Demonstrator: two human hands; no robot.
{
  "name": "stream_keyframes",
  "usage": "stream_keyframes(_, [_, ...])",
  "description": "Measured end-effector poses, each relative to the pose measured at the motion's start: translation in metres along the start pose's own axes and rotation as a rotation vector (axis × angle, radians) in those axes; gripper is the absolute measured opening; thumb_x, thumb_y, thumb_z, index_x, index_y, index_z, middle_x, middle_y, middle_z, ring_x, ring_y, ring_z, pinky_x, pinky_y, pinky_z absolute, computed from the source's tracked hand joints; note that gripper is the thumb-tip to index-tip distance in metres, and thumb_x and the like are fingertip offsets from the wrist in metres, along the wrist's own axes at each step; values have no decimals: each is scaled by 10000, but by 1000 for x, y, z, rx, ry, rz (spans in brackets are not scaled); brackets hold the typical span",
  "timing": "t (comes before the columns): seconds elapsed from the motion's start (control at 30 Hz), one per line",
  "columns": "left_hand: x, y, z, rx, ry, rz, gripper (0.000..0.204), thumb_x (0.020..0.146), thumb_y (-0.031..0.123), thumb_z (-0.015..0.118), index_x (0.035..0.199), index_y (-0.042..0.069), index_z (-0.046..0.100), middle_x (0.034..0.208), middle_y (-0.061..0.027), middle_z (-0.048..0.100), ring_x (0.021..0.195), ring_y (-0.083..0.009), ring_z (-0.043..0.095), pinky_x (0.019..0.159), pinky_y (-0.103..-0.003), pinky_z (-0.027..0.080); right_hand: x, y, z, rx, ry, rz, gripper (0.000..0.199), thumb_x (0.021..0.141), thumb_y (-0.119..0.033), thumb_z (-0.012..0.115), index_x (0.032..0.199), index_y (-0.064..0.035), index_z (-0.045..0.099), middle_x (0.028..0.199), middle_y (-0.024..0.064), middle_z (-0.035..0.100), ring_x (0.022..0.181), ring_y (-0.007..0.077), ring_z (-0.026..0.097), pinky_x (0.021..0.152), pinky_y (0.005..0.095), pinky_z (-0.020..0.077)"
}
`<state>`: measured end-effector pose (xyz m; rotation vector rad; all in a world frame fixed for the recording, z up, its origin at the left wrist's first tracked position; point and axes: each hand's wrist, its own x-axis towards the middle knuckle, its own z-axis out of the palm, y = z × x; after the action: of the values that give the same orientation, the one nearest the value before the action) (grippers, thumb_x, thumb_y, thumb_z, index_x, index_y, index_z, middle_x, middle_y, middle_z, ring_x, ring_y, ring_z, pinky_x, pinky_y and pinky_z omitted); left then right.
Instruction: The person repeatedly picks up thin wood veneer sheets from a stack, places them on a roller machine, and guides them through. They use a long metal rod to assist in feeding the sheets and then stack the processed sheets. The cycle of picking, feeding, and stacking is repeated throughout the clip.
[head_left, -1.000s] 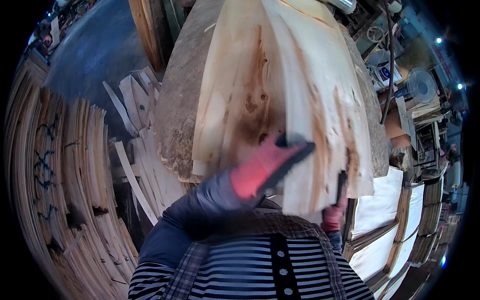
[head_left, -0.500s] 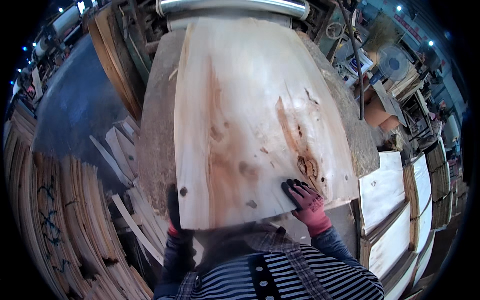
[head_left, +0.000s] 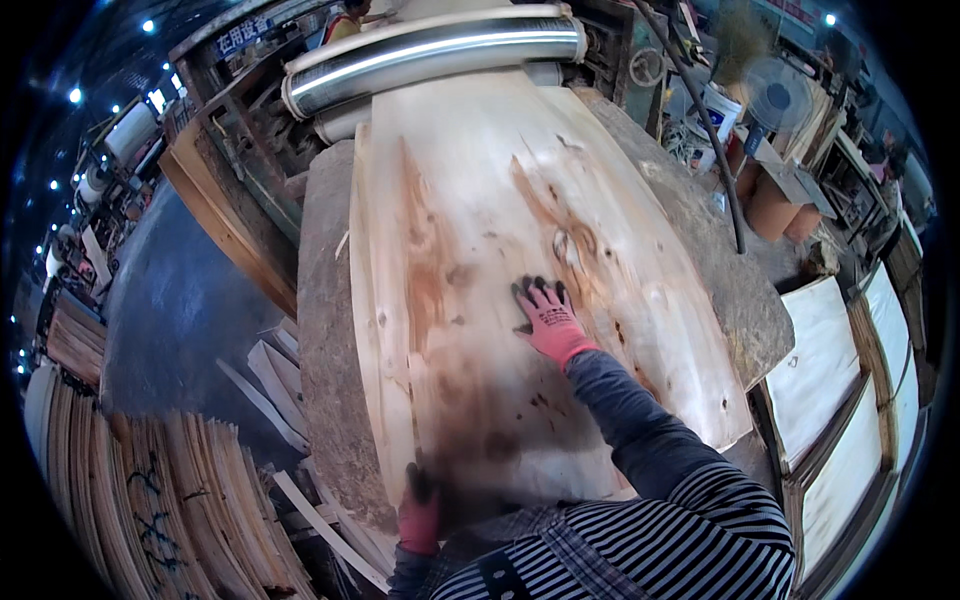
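While the broad, pale, brown-streaked wood-veneer sheet (head_left: 480, 200) lay up to the shiny cylindrical metal roller (head_left: 440, 62), the pink-and-black-gloved right hand (head_left: 550, 322), spread, apparently steadied it, which called for even pressure; the blurred left hand's (head_left: 419, 512) grip was unclear.

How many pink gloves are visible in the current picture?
2. One is on the right hand, spread on the wood sheet; the other is on the left hand, near the sheet's lower left edge. Others may be hidden farther away.
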<state>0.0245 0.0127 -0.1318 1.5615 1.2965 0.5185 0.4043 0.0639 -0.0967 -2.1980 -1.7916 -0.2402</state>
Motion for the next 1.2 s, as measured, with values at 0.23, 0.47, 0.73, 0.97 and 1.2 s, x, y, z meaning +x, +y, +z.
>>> stream_keyframes(0.23, [4,0,-6,80,58,17,514,784,232,564,1243,59,408,1182,-169,493,1101,-289,469,884,-341,405,-114,-52,-54,186,-141,-125,633,734,-427,569,1229,-66,407,1261,213,361,1202,366,288,1009,516,150])
stream_keyframes(0.47, [-10,81,-27,254,31,71,490,769,241,607,1214,108,451,901,-149,602,777,-225,606,661,-326,473,-284,-62,-83,130,-479,277,845,626,-526,635,1275,-68,346,1335,203,256,1246,381,197,1008,530,142])
stream_keyframes(0.73, [-25,155,-33,-174,-418,616,325,871,160,484,1133,-32,483,1028,-69,568,902,-139,539,804,-256,421,-317,-54,-75,161,192,136,836,594,-344,704,1248,18,329,1313,213,297,1222,394,264,999,502,222])
stream_keyframes(0.97, [-67,104,-93,-12,-367,818,337,874,81,415,1198,-13,431,1153,-143,517,1032,-257,514,918,-347,389,-319,-90,-168,101,242,92,549,682,-400,568,1069,-11,540,1095,216,523,1031,392,488,886,473,390])
stream_keyframes(1.2, [-13,-20,-48,-870,113,216,463,852,182,472,1272,31,351,1250,-148,421,1087,-263,464,913,-342,374,-217,-94,-136,23,-195,84,713,485,-301,726,1145,-157,499,1217,98,451,1076,317,444,904,421,354])
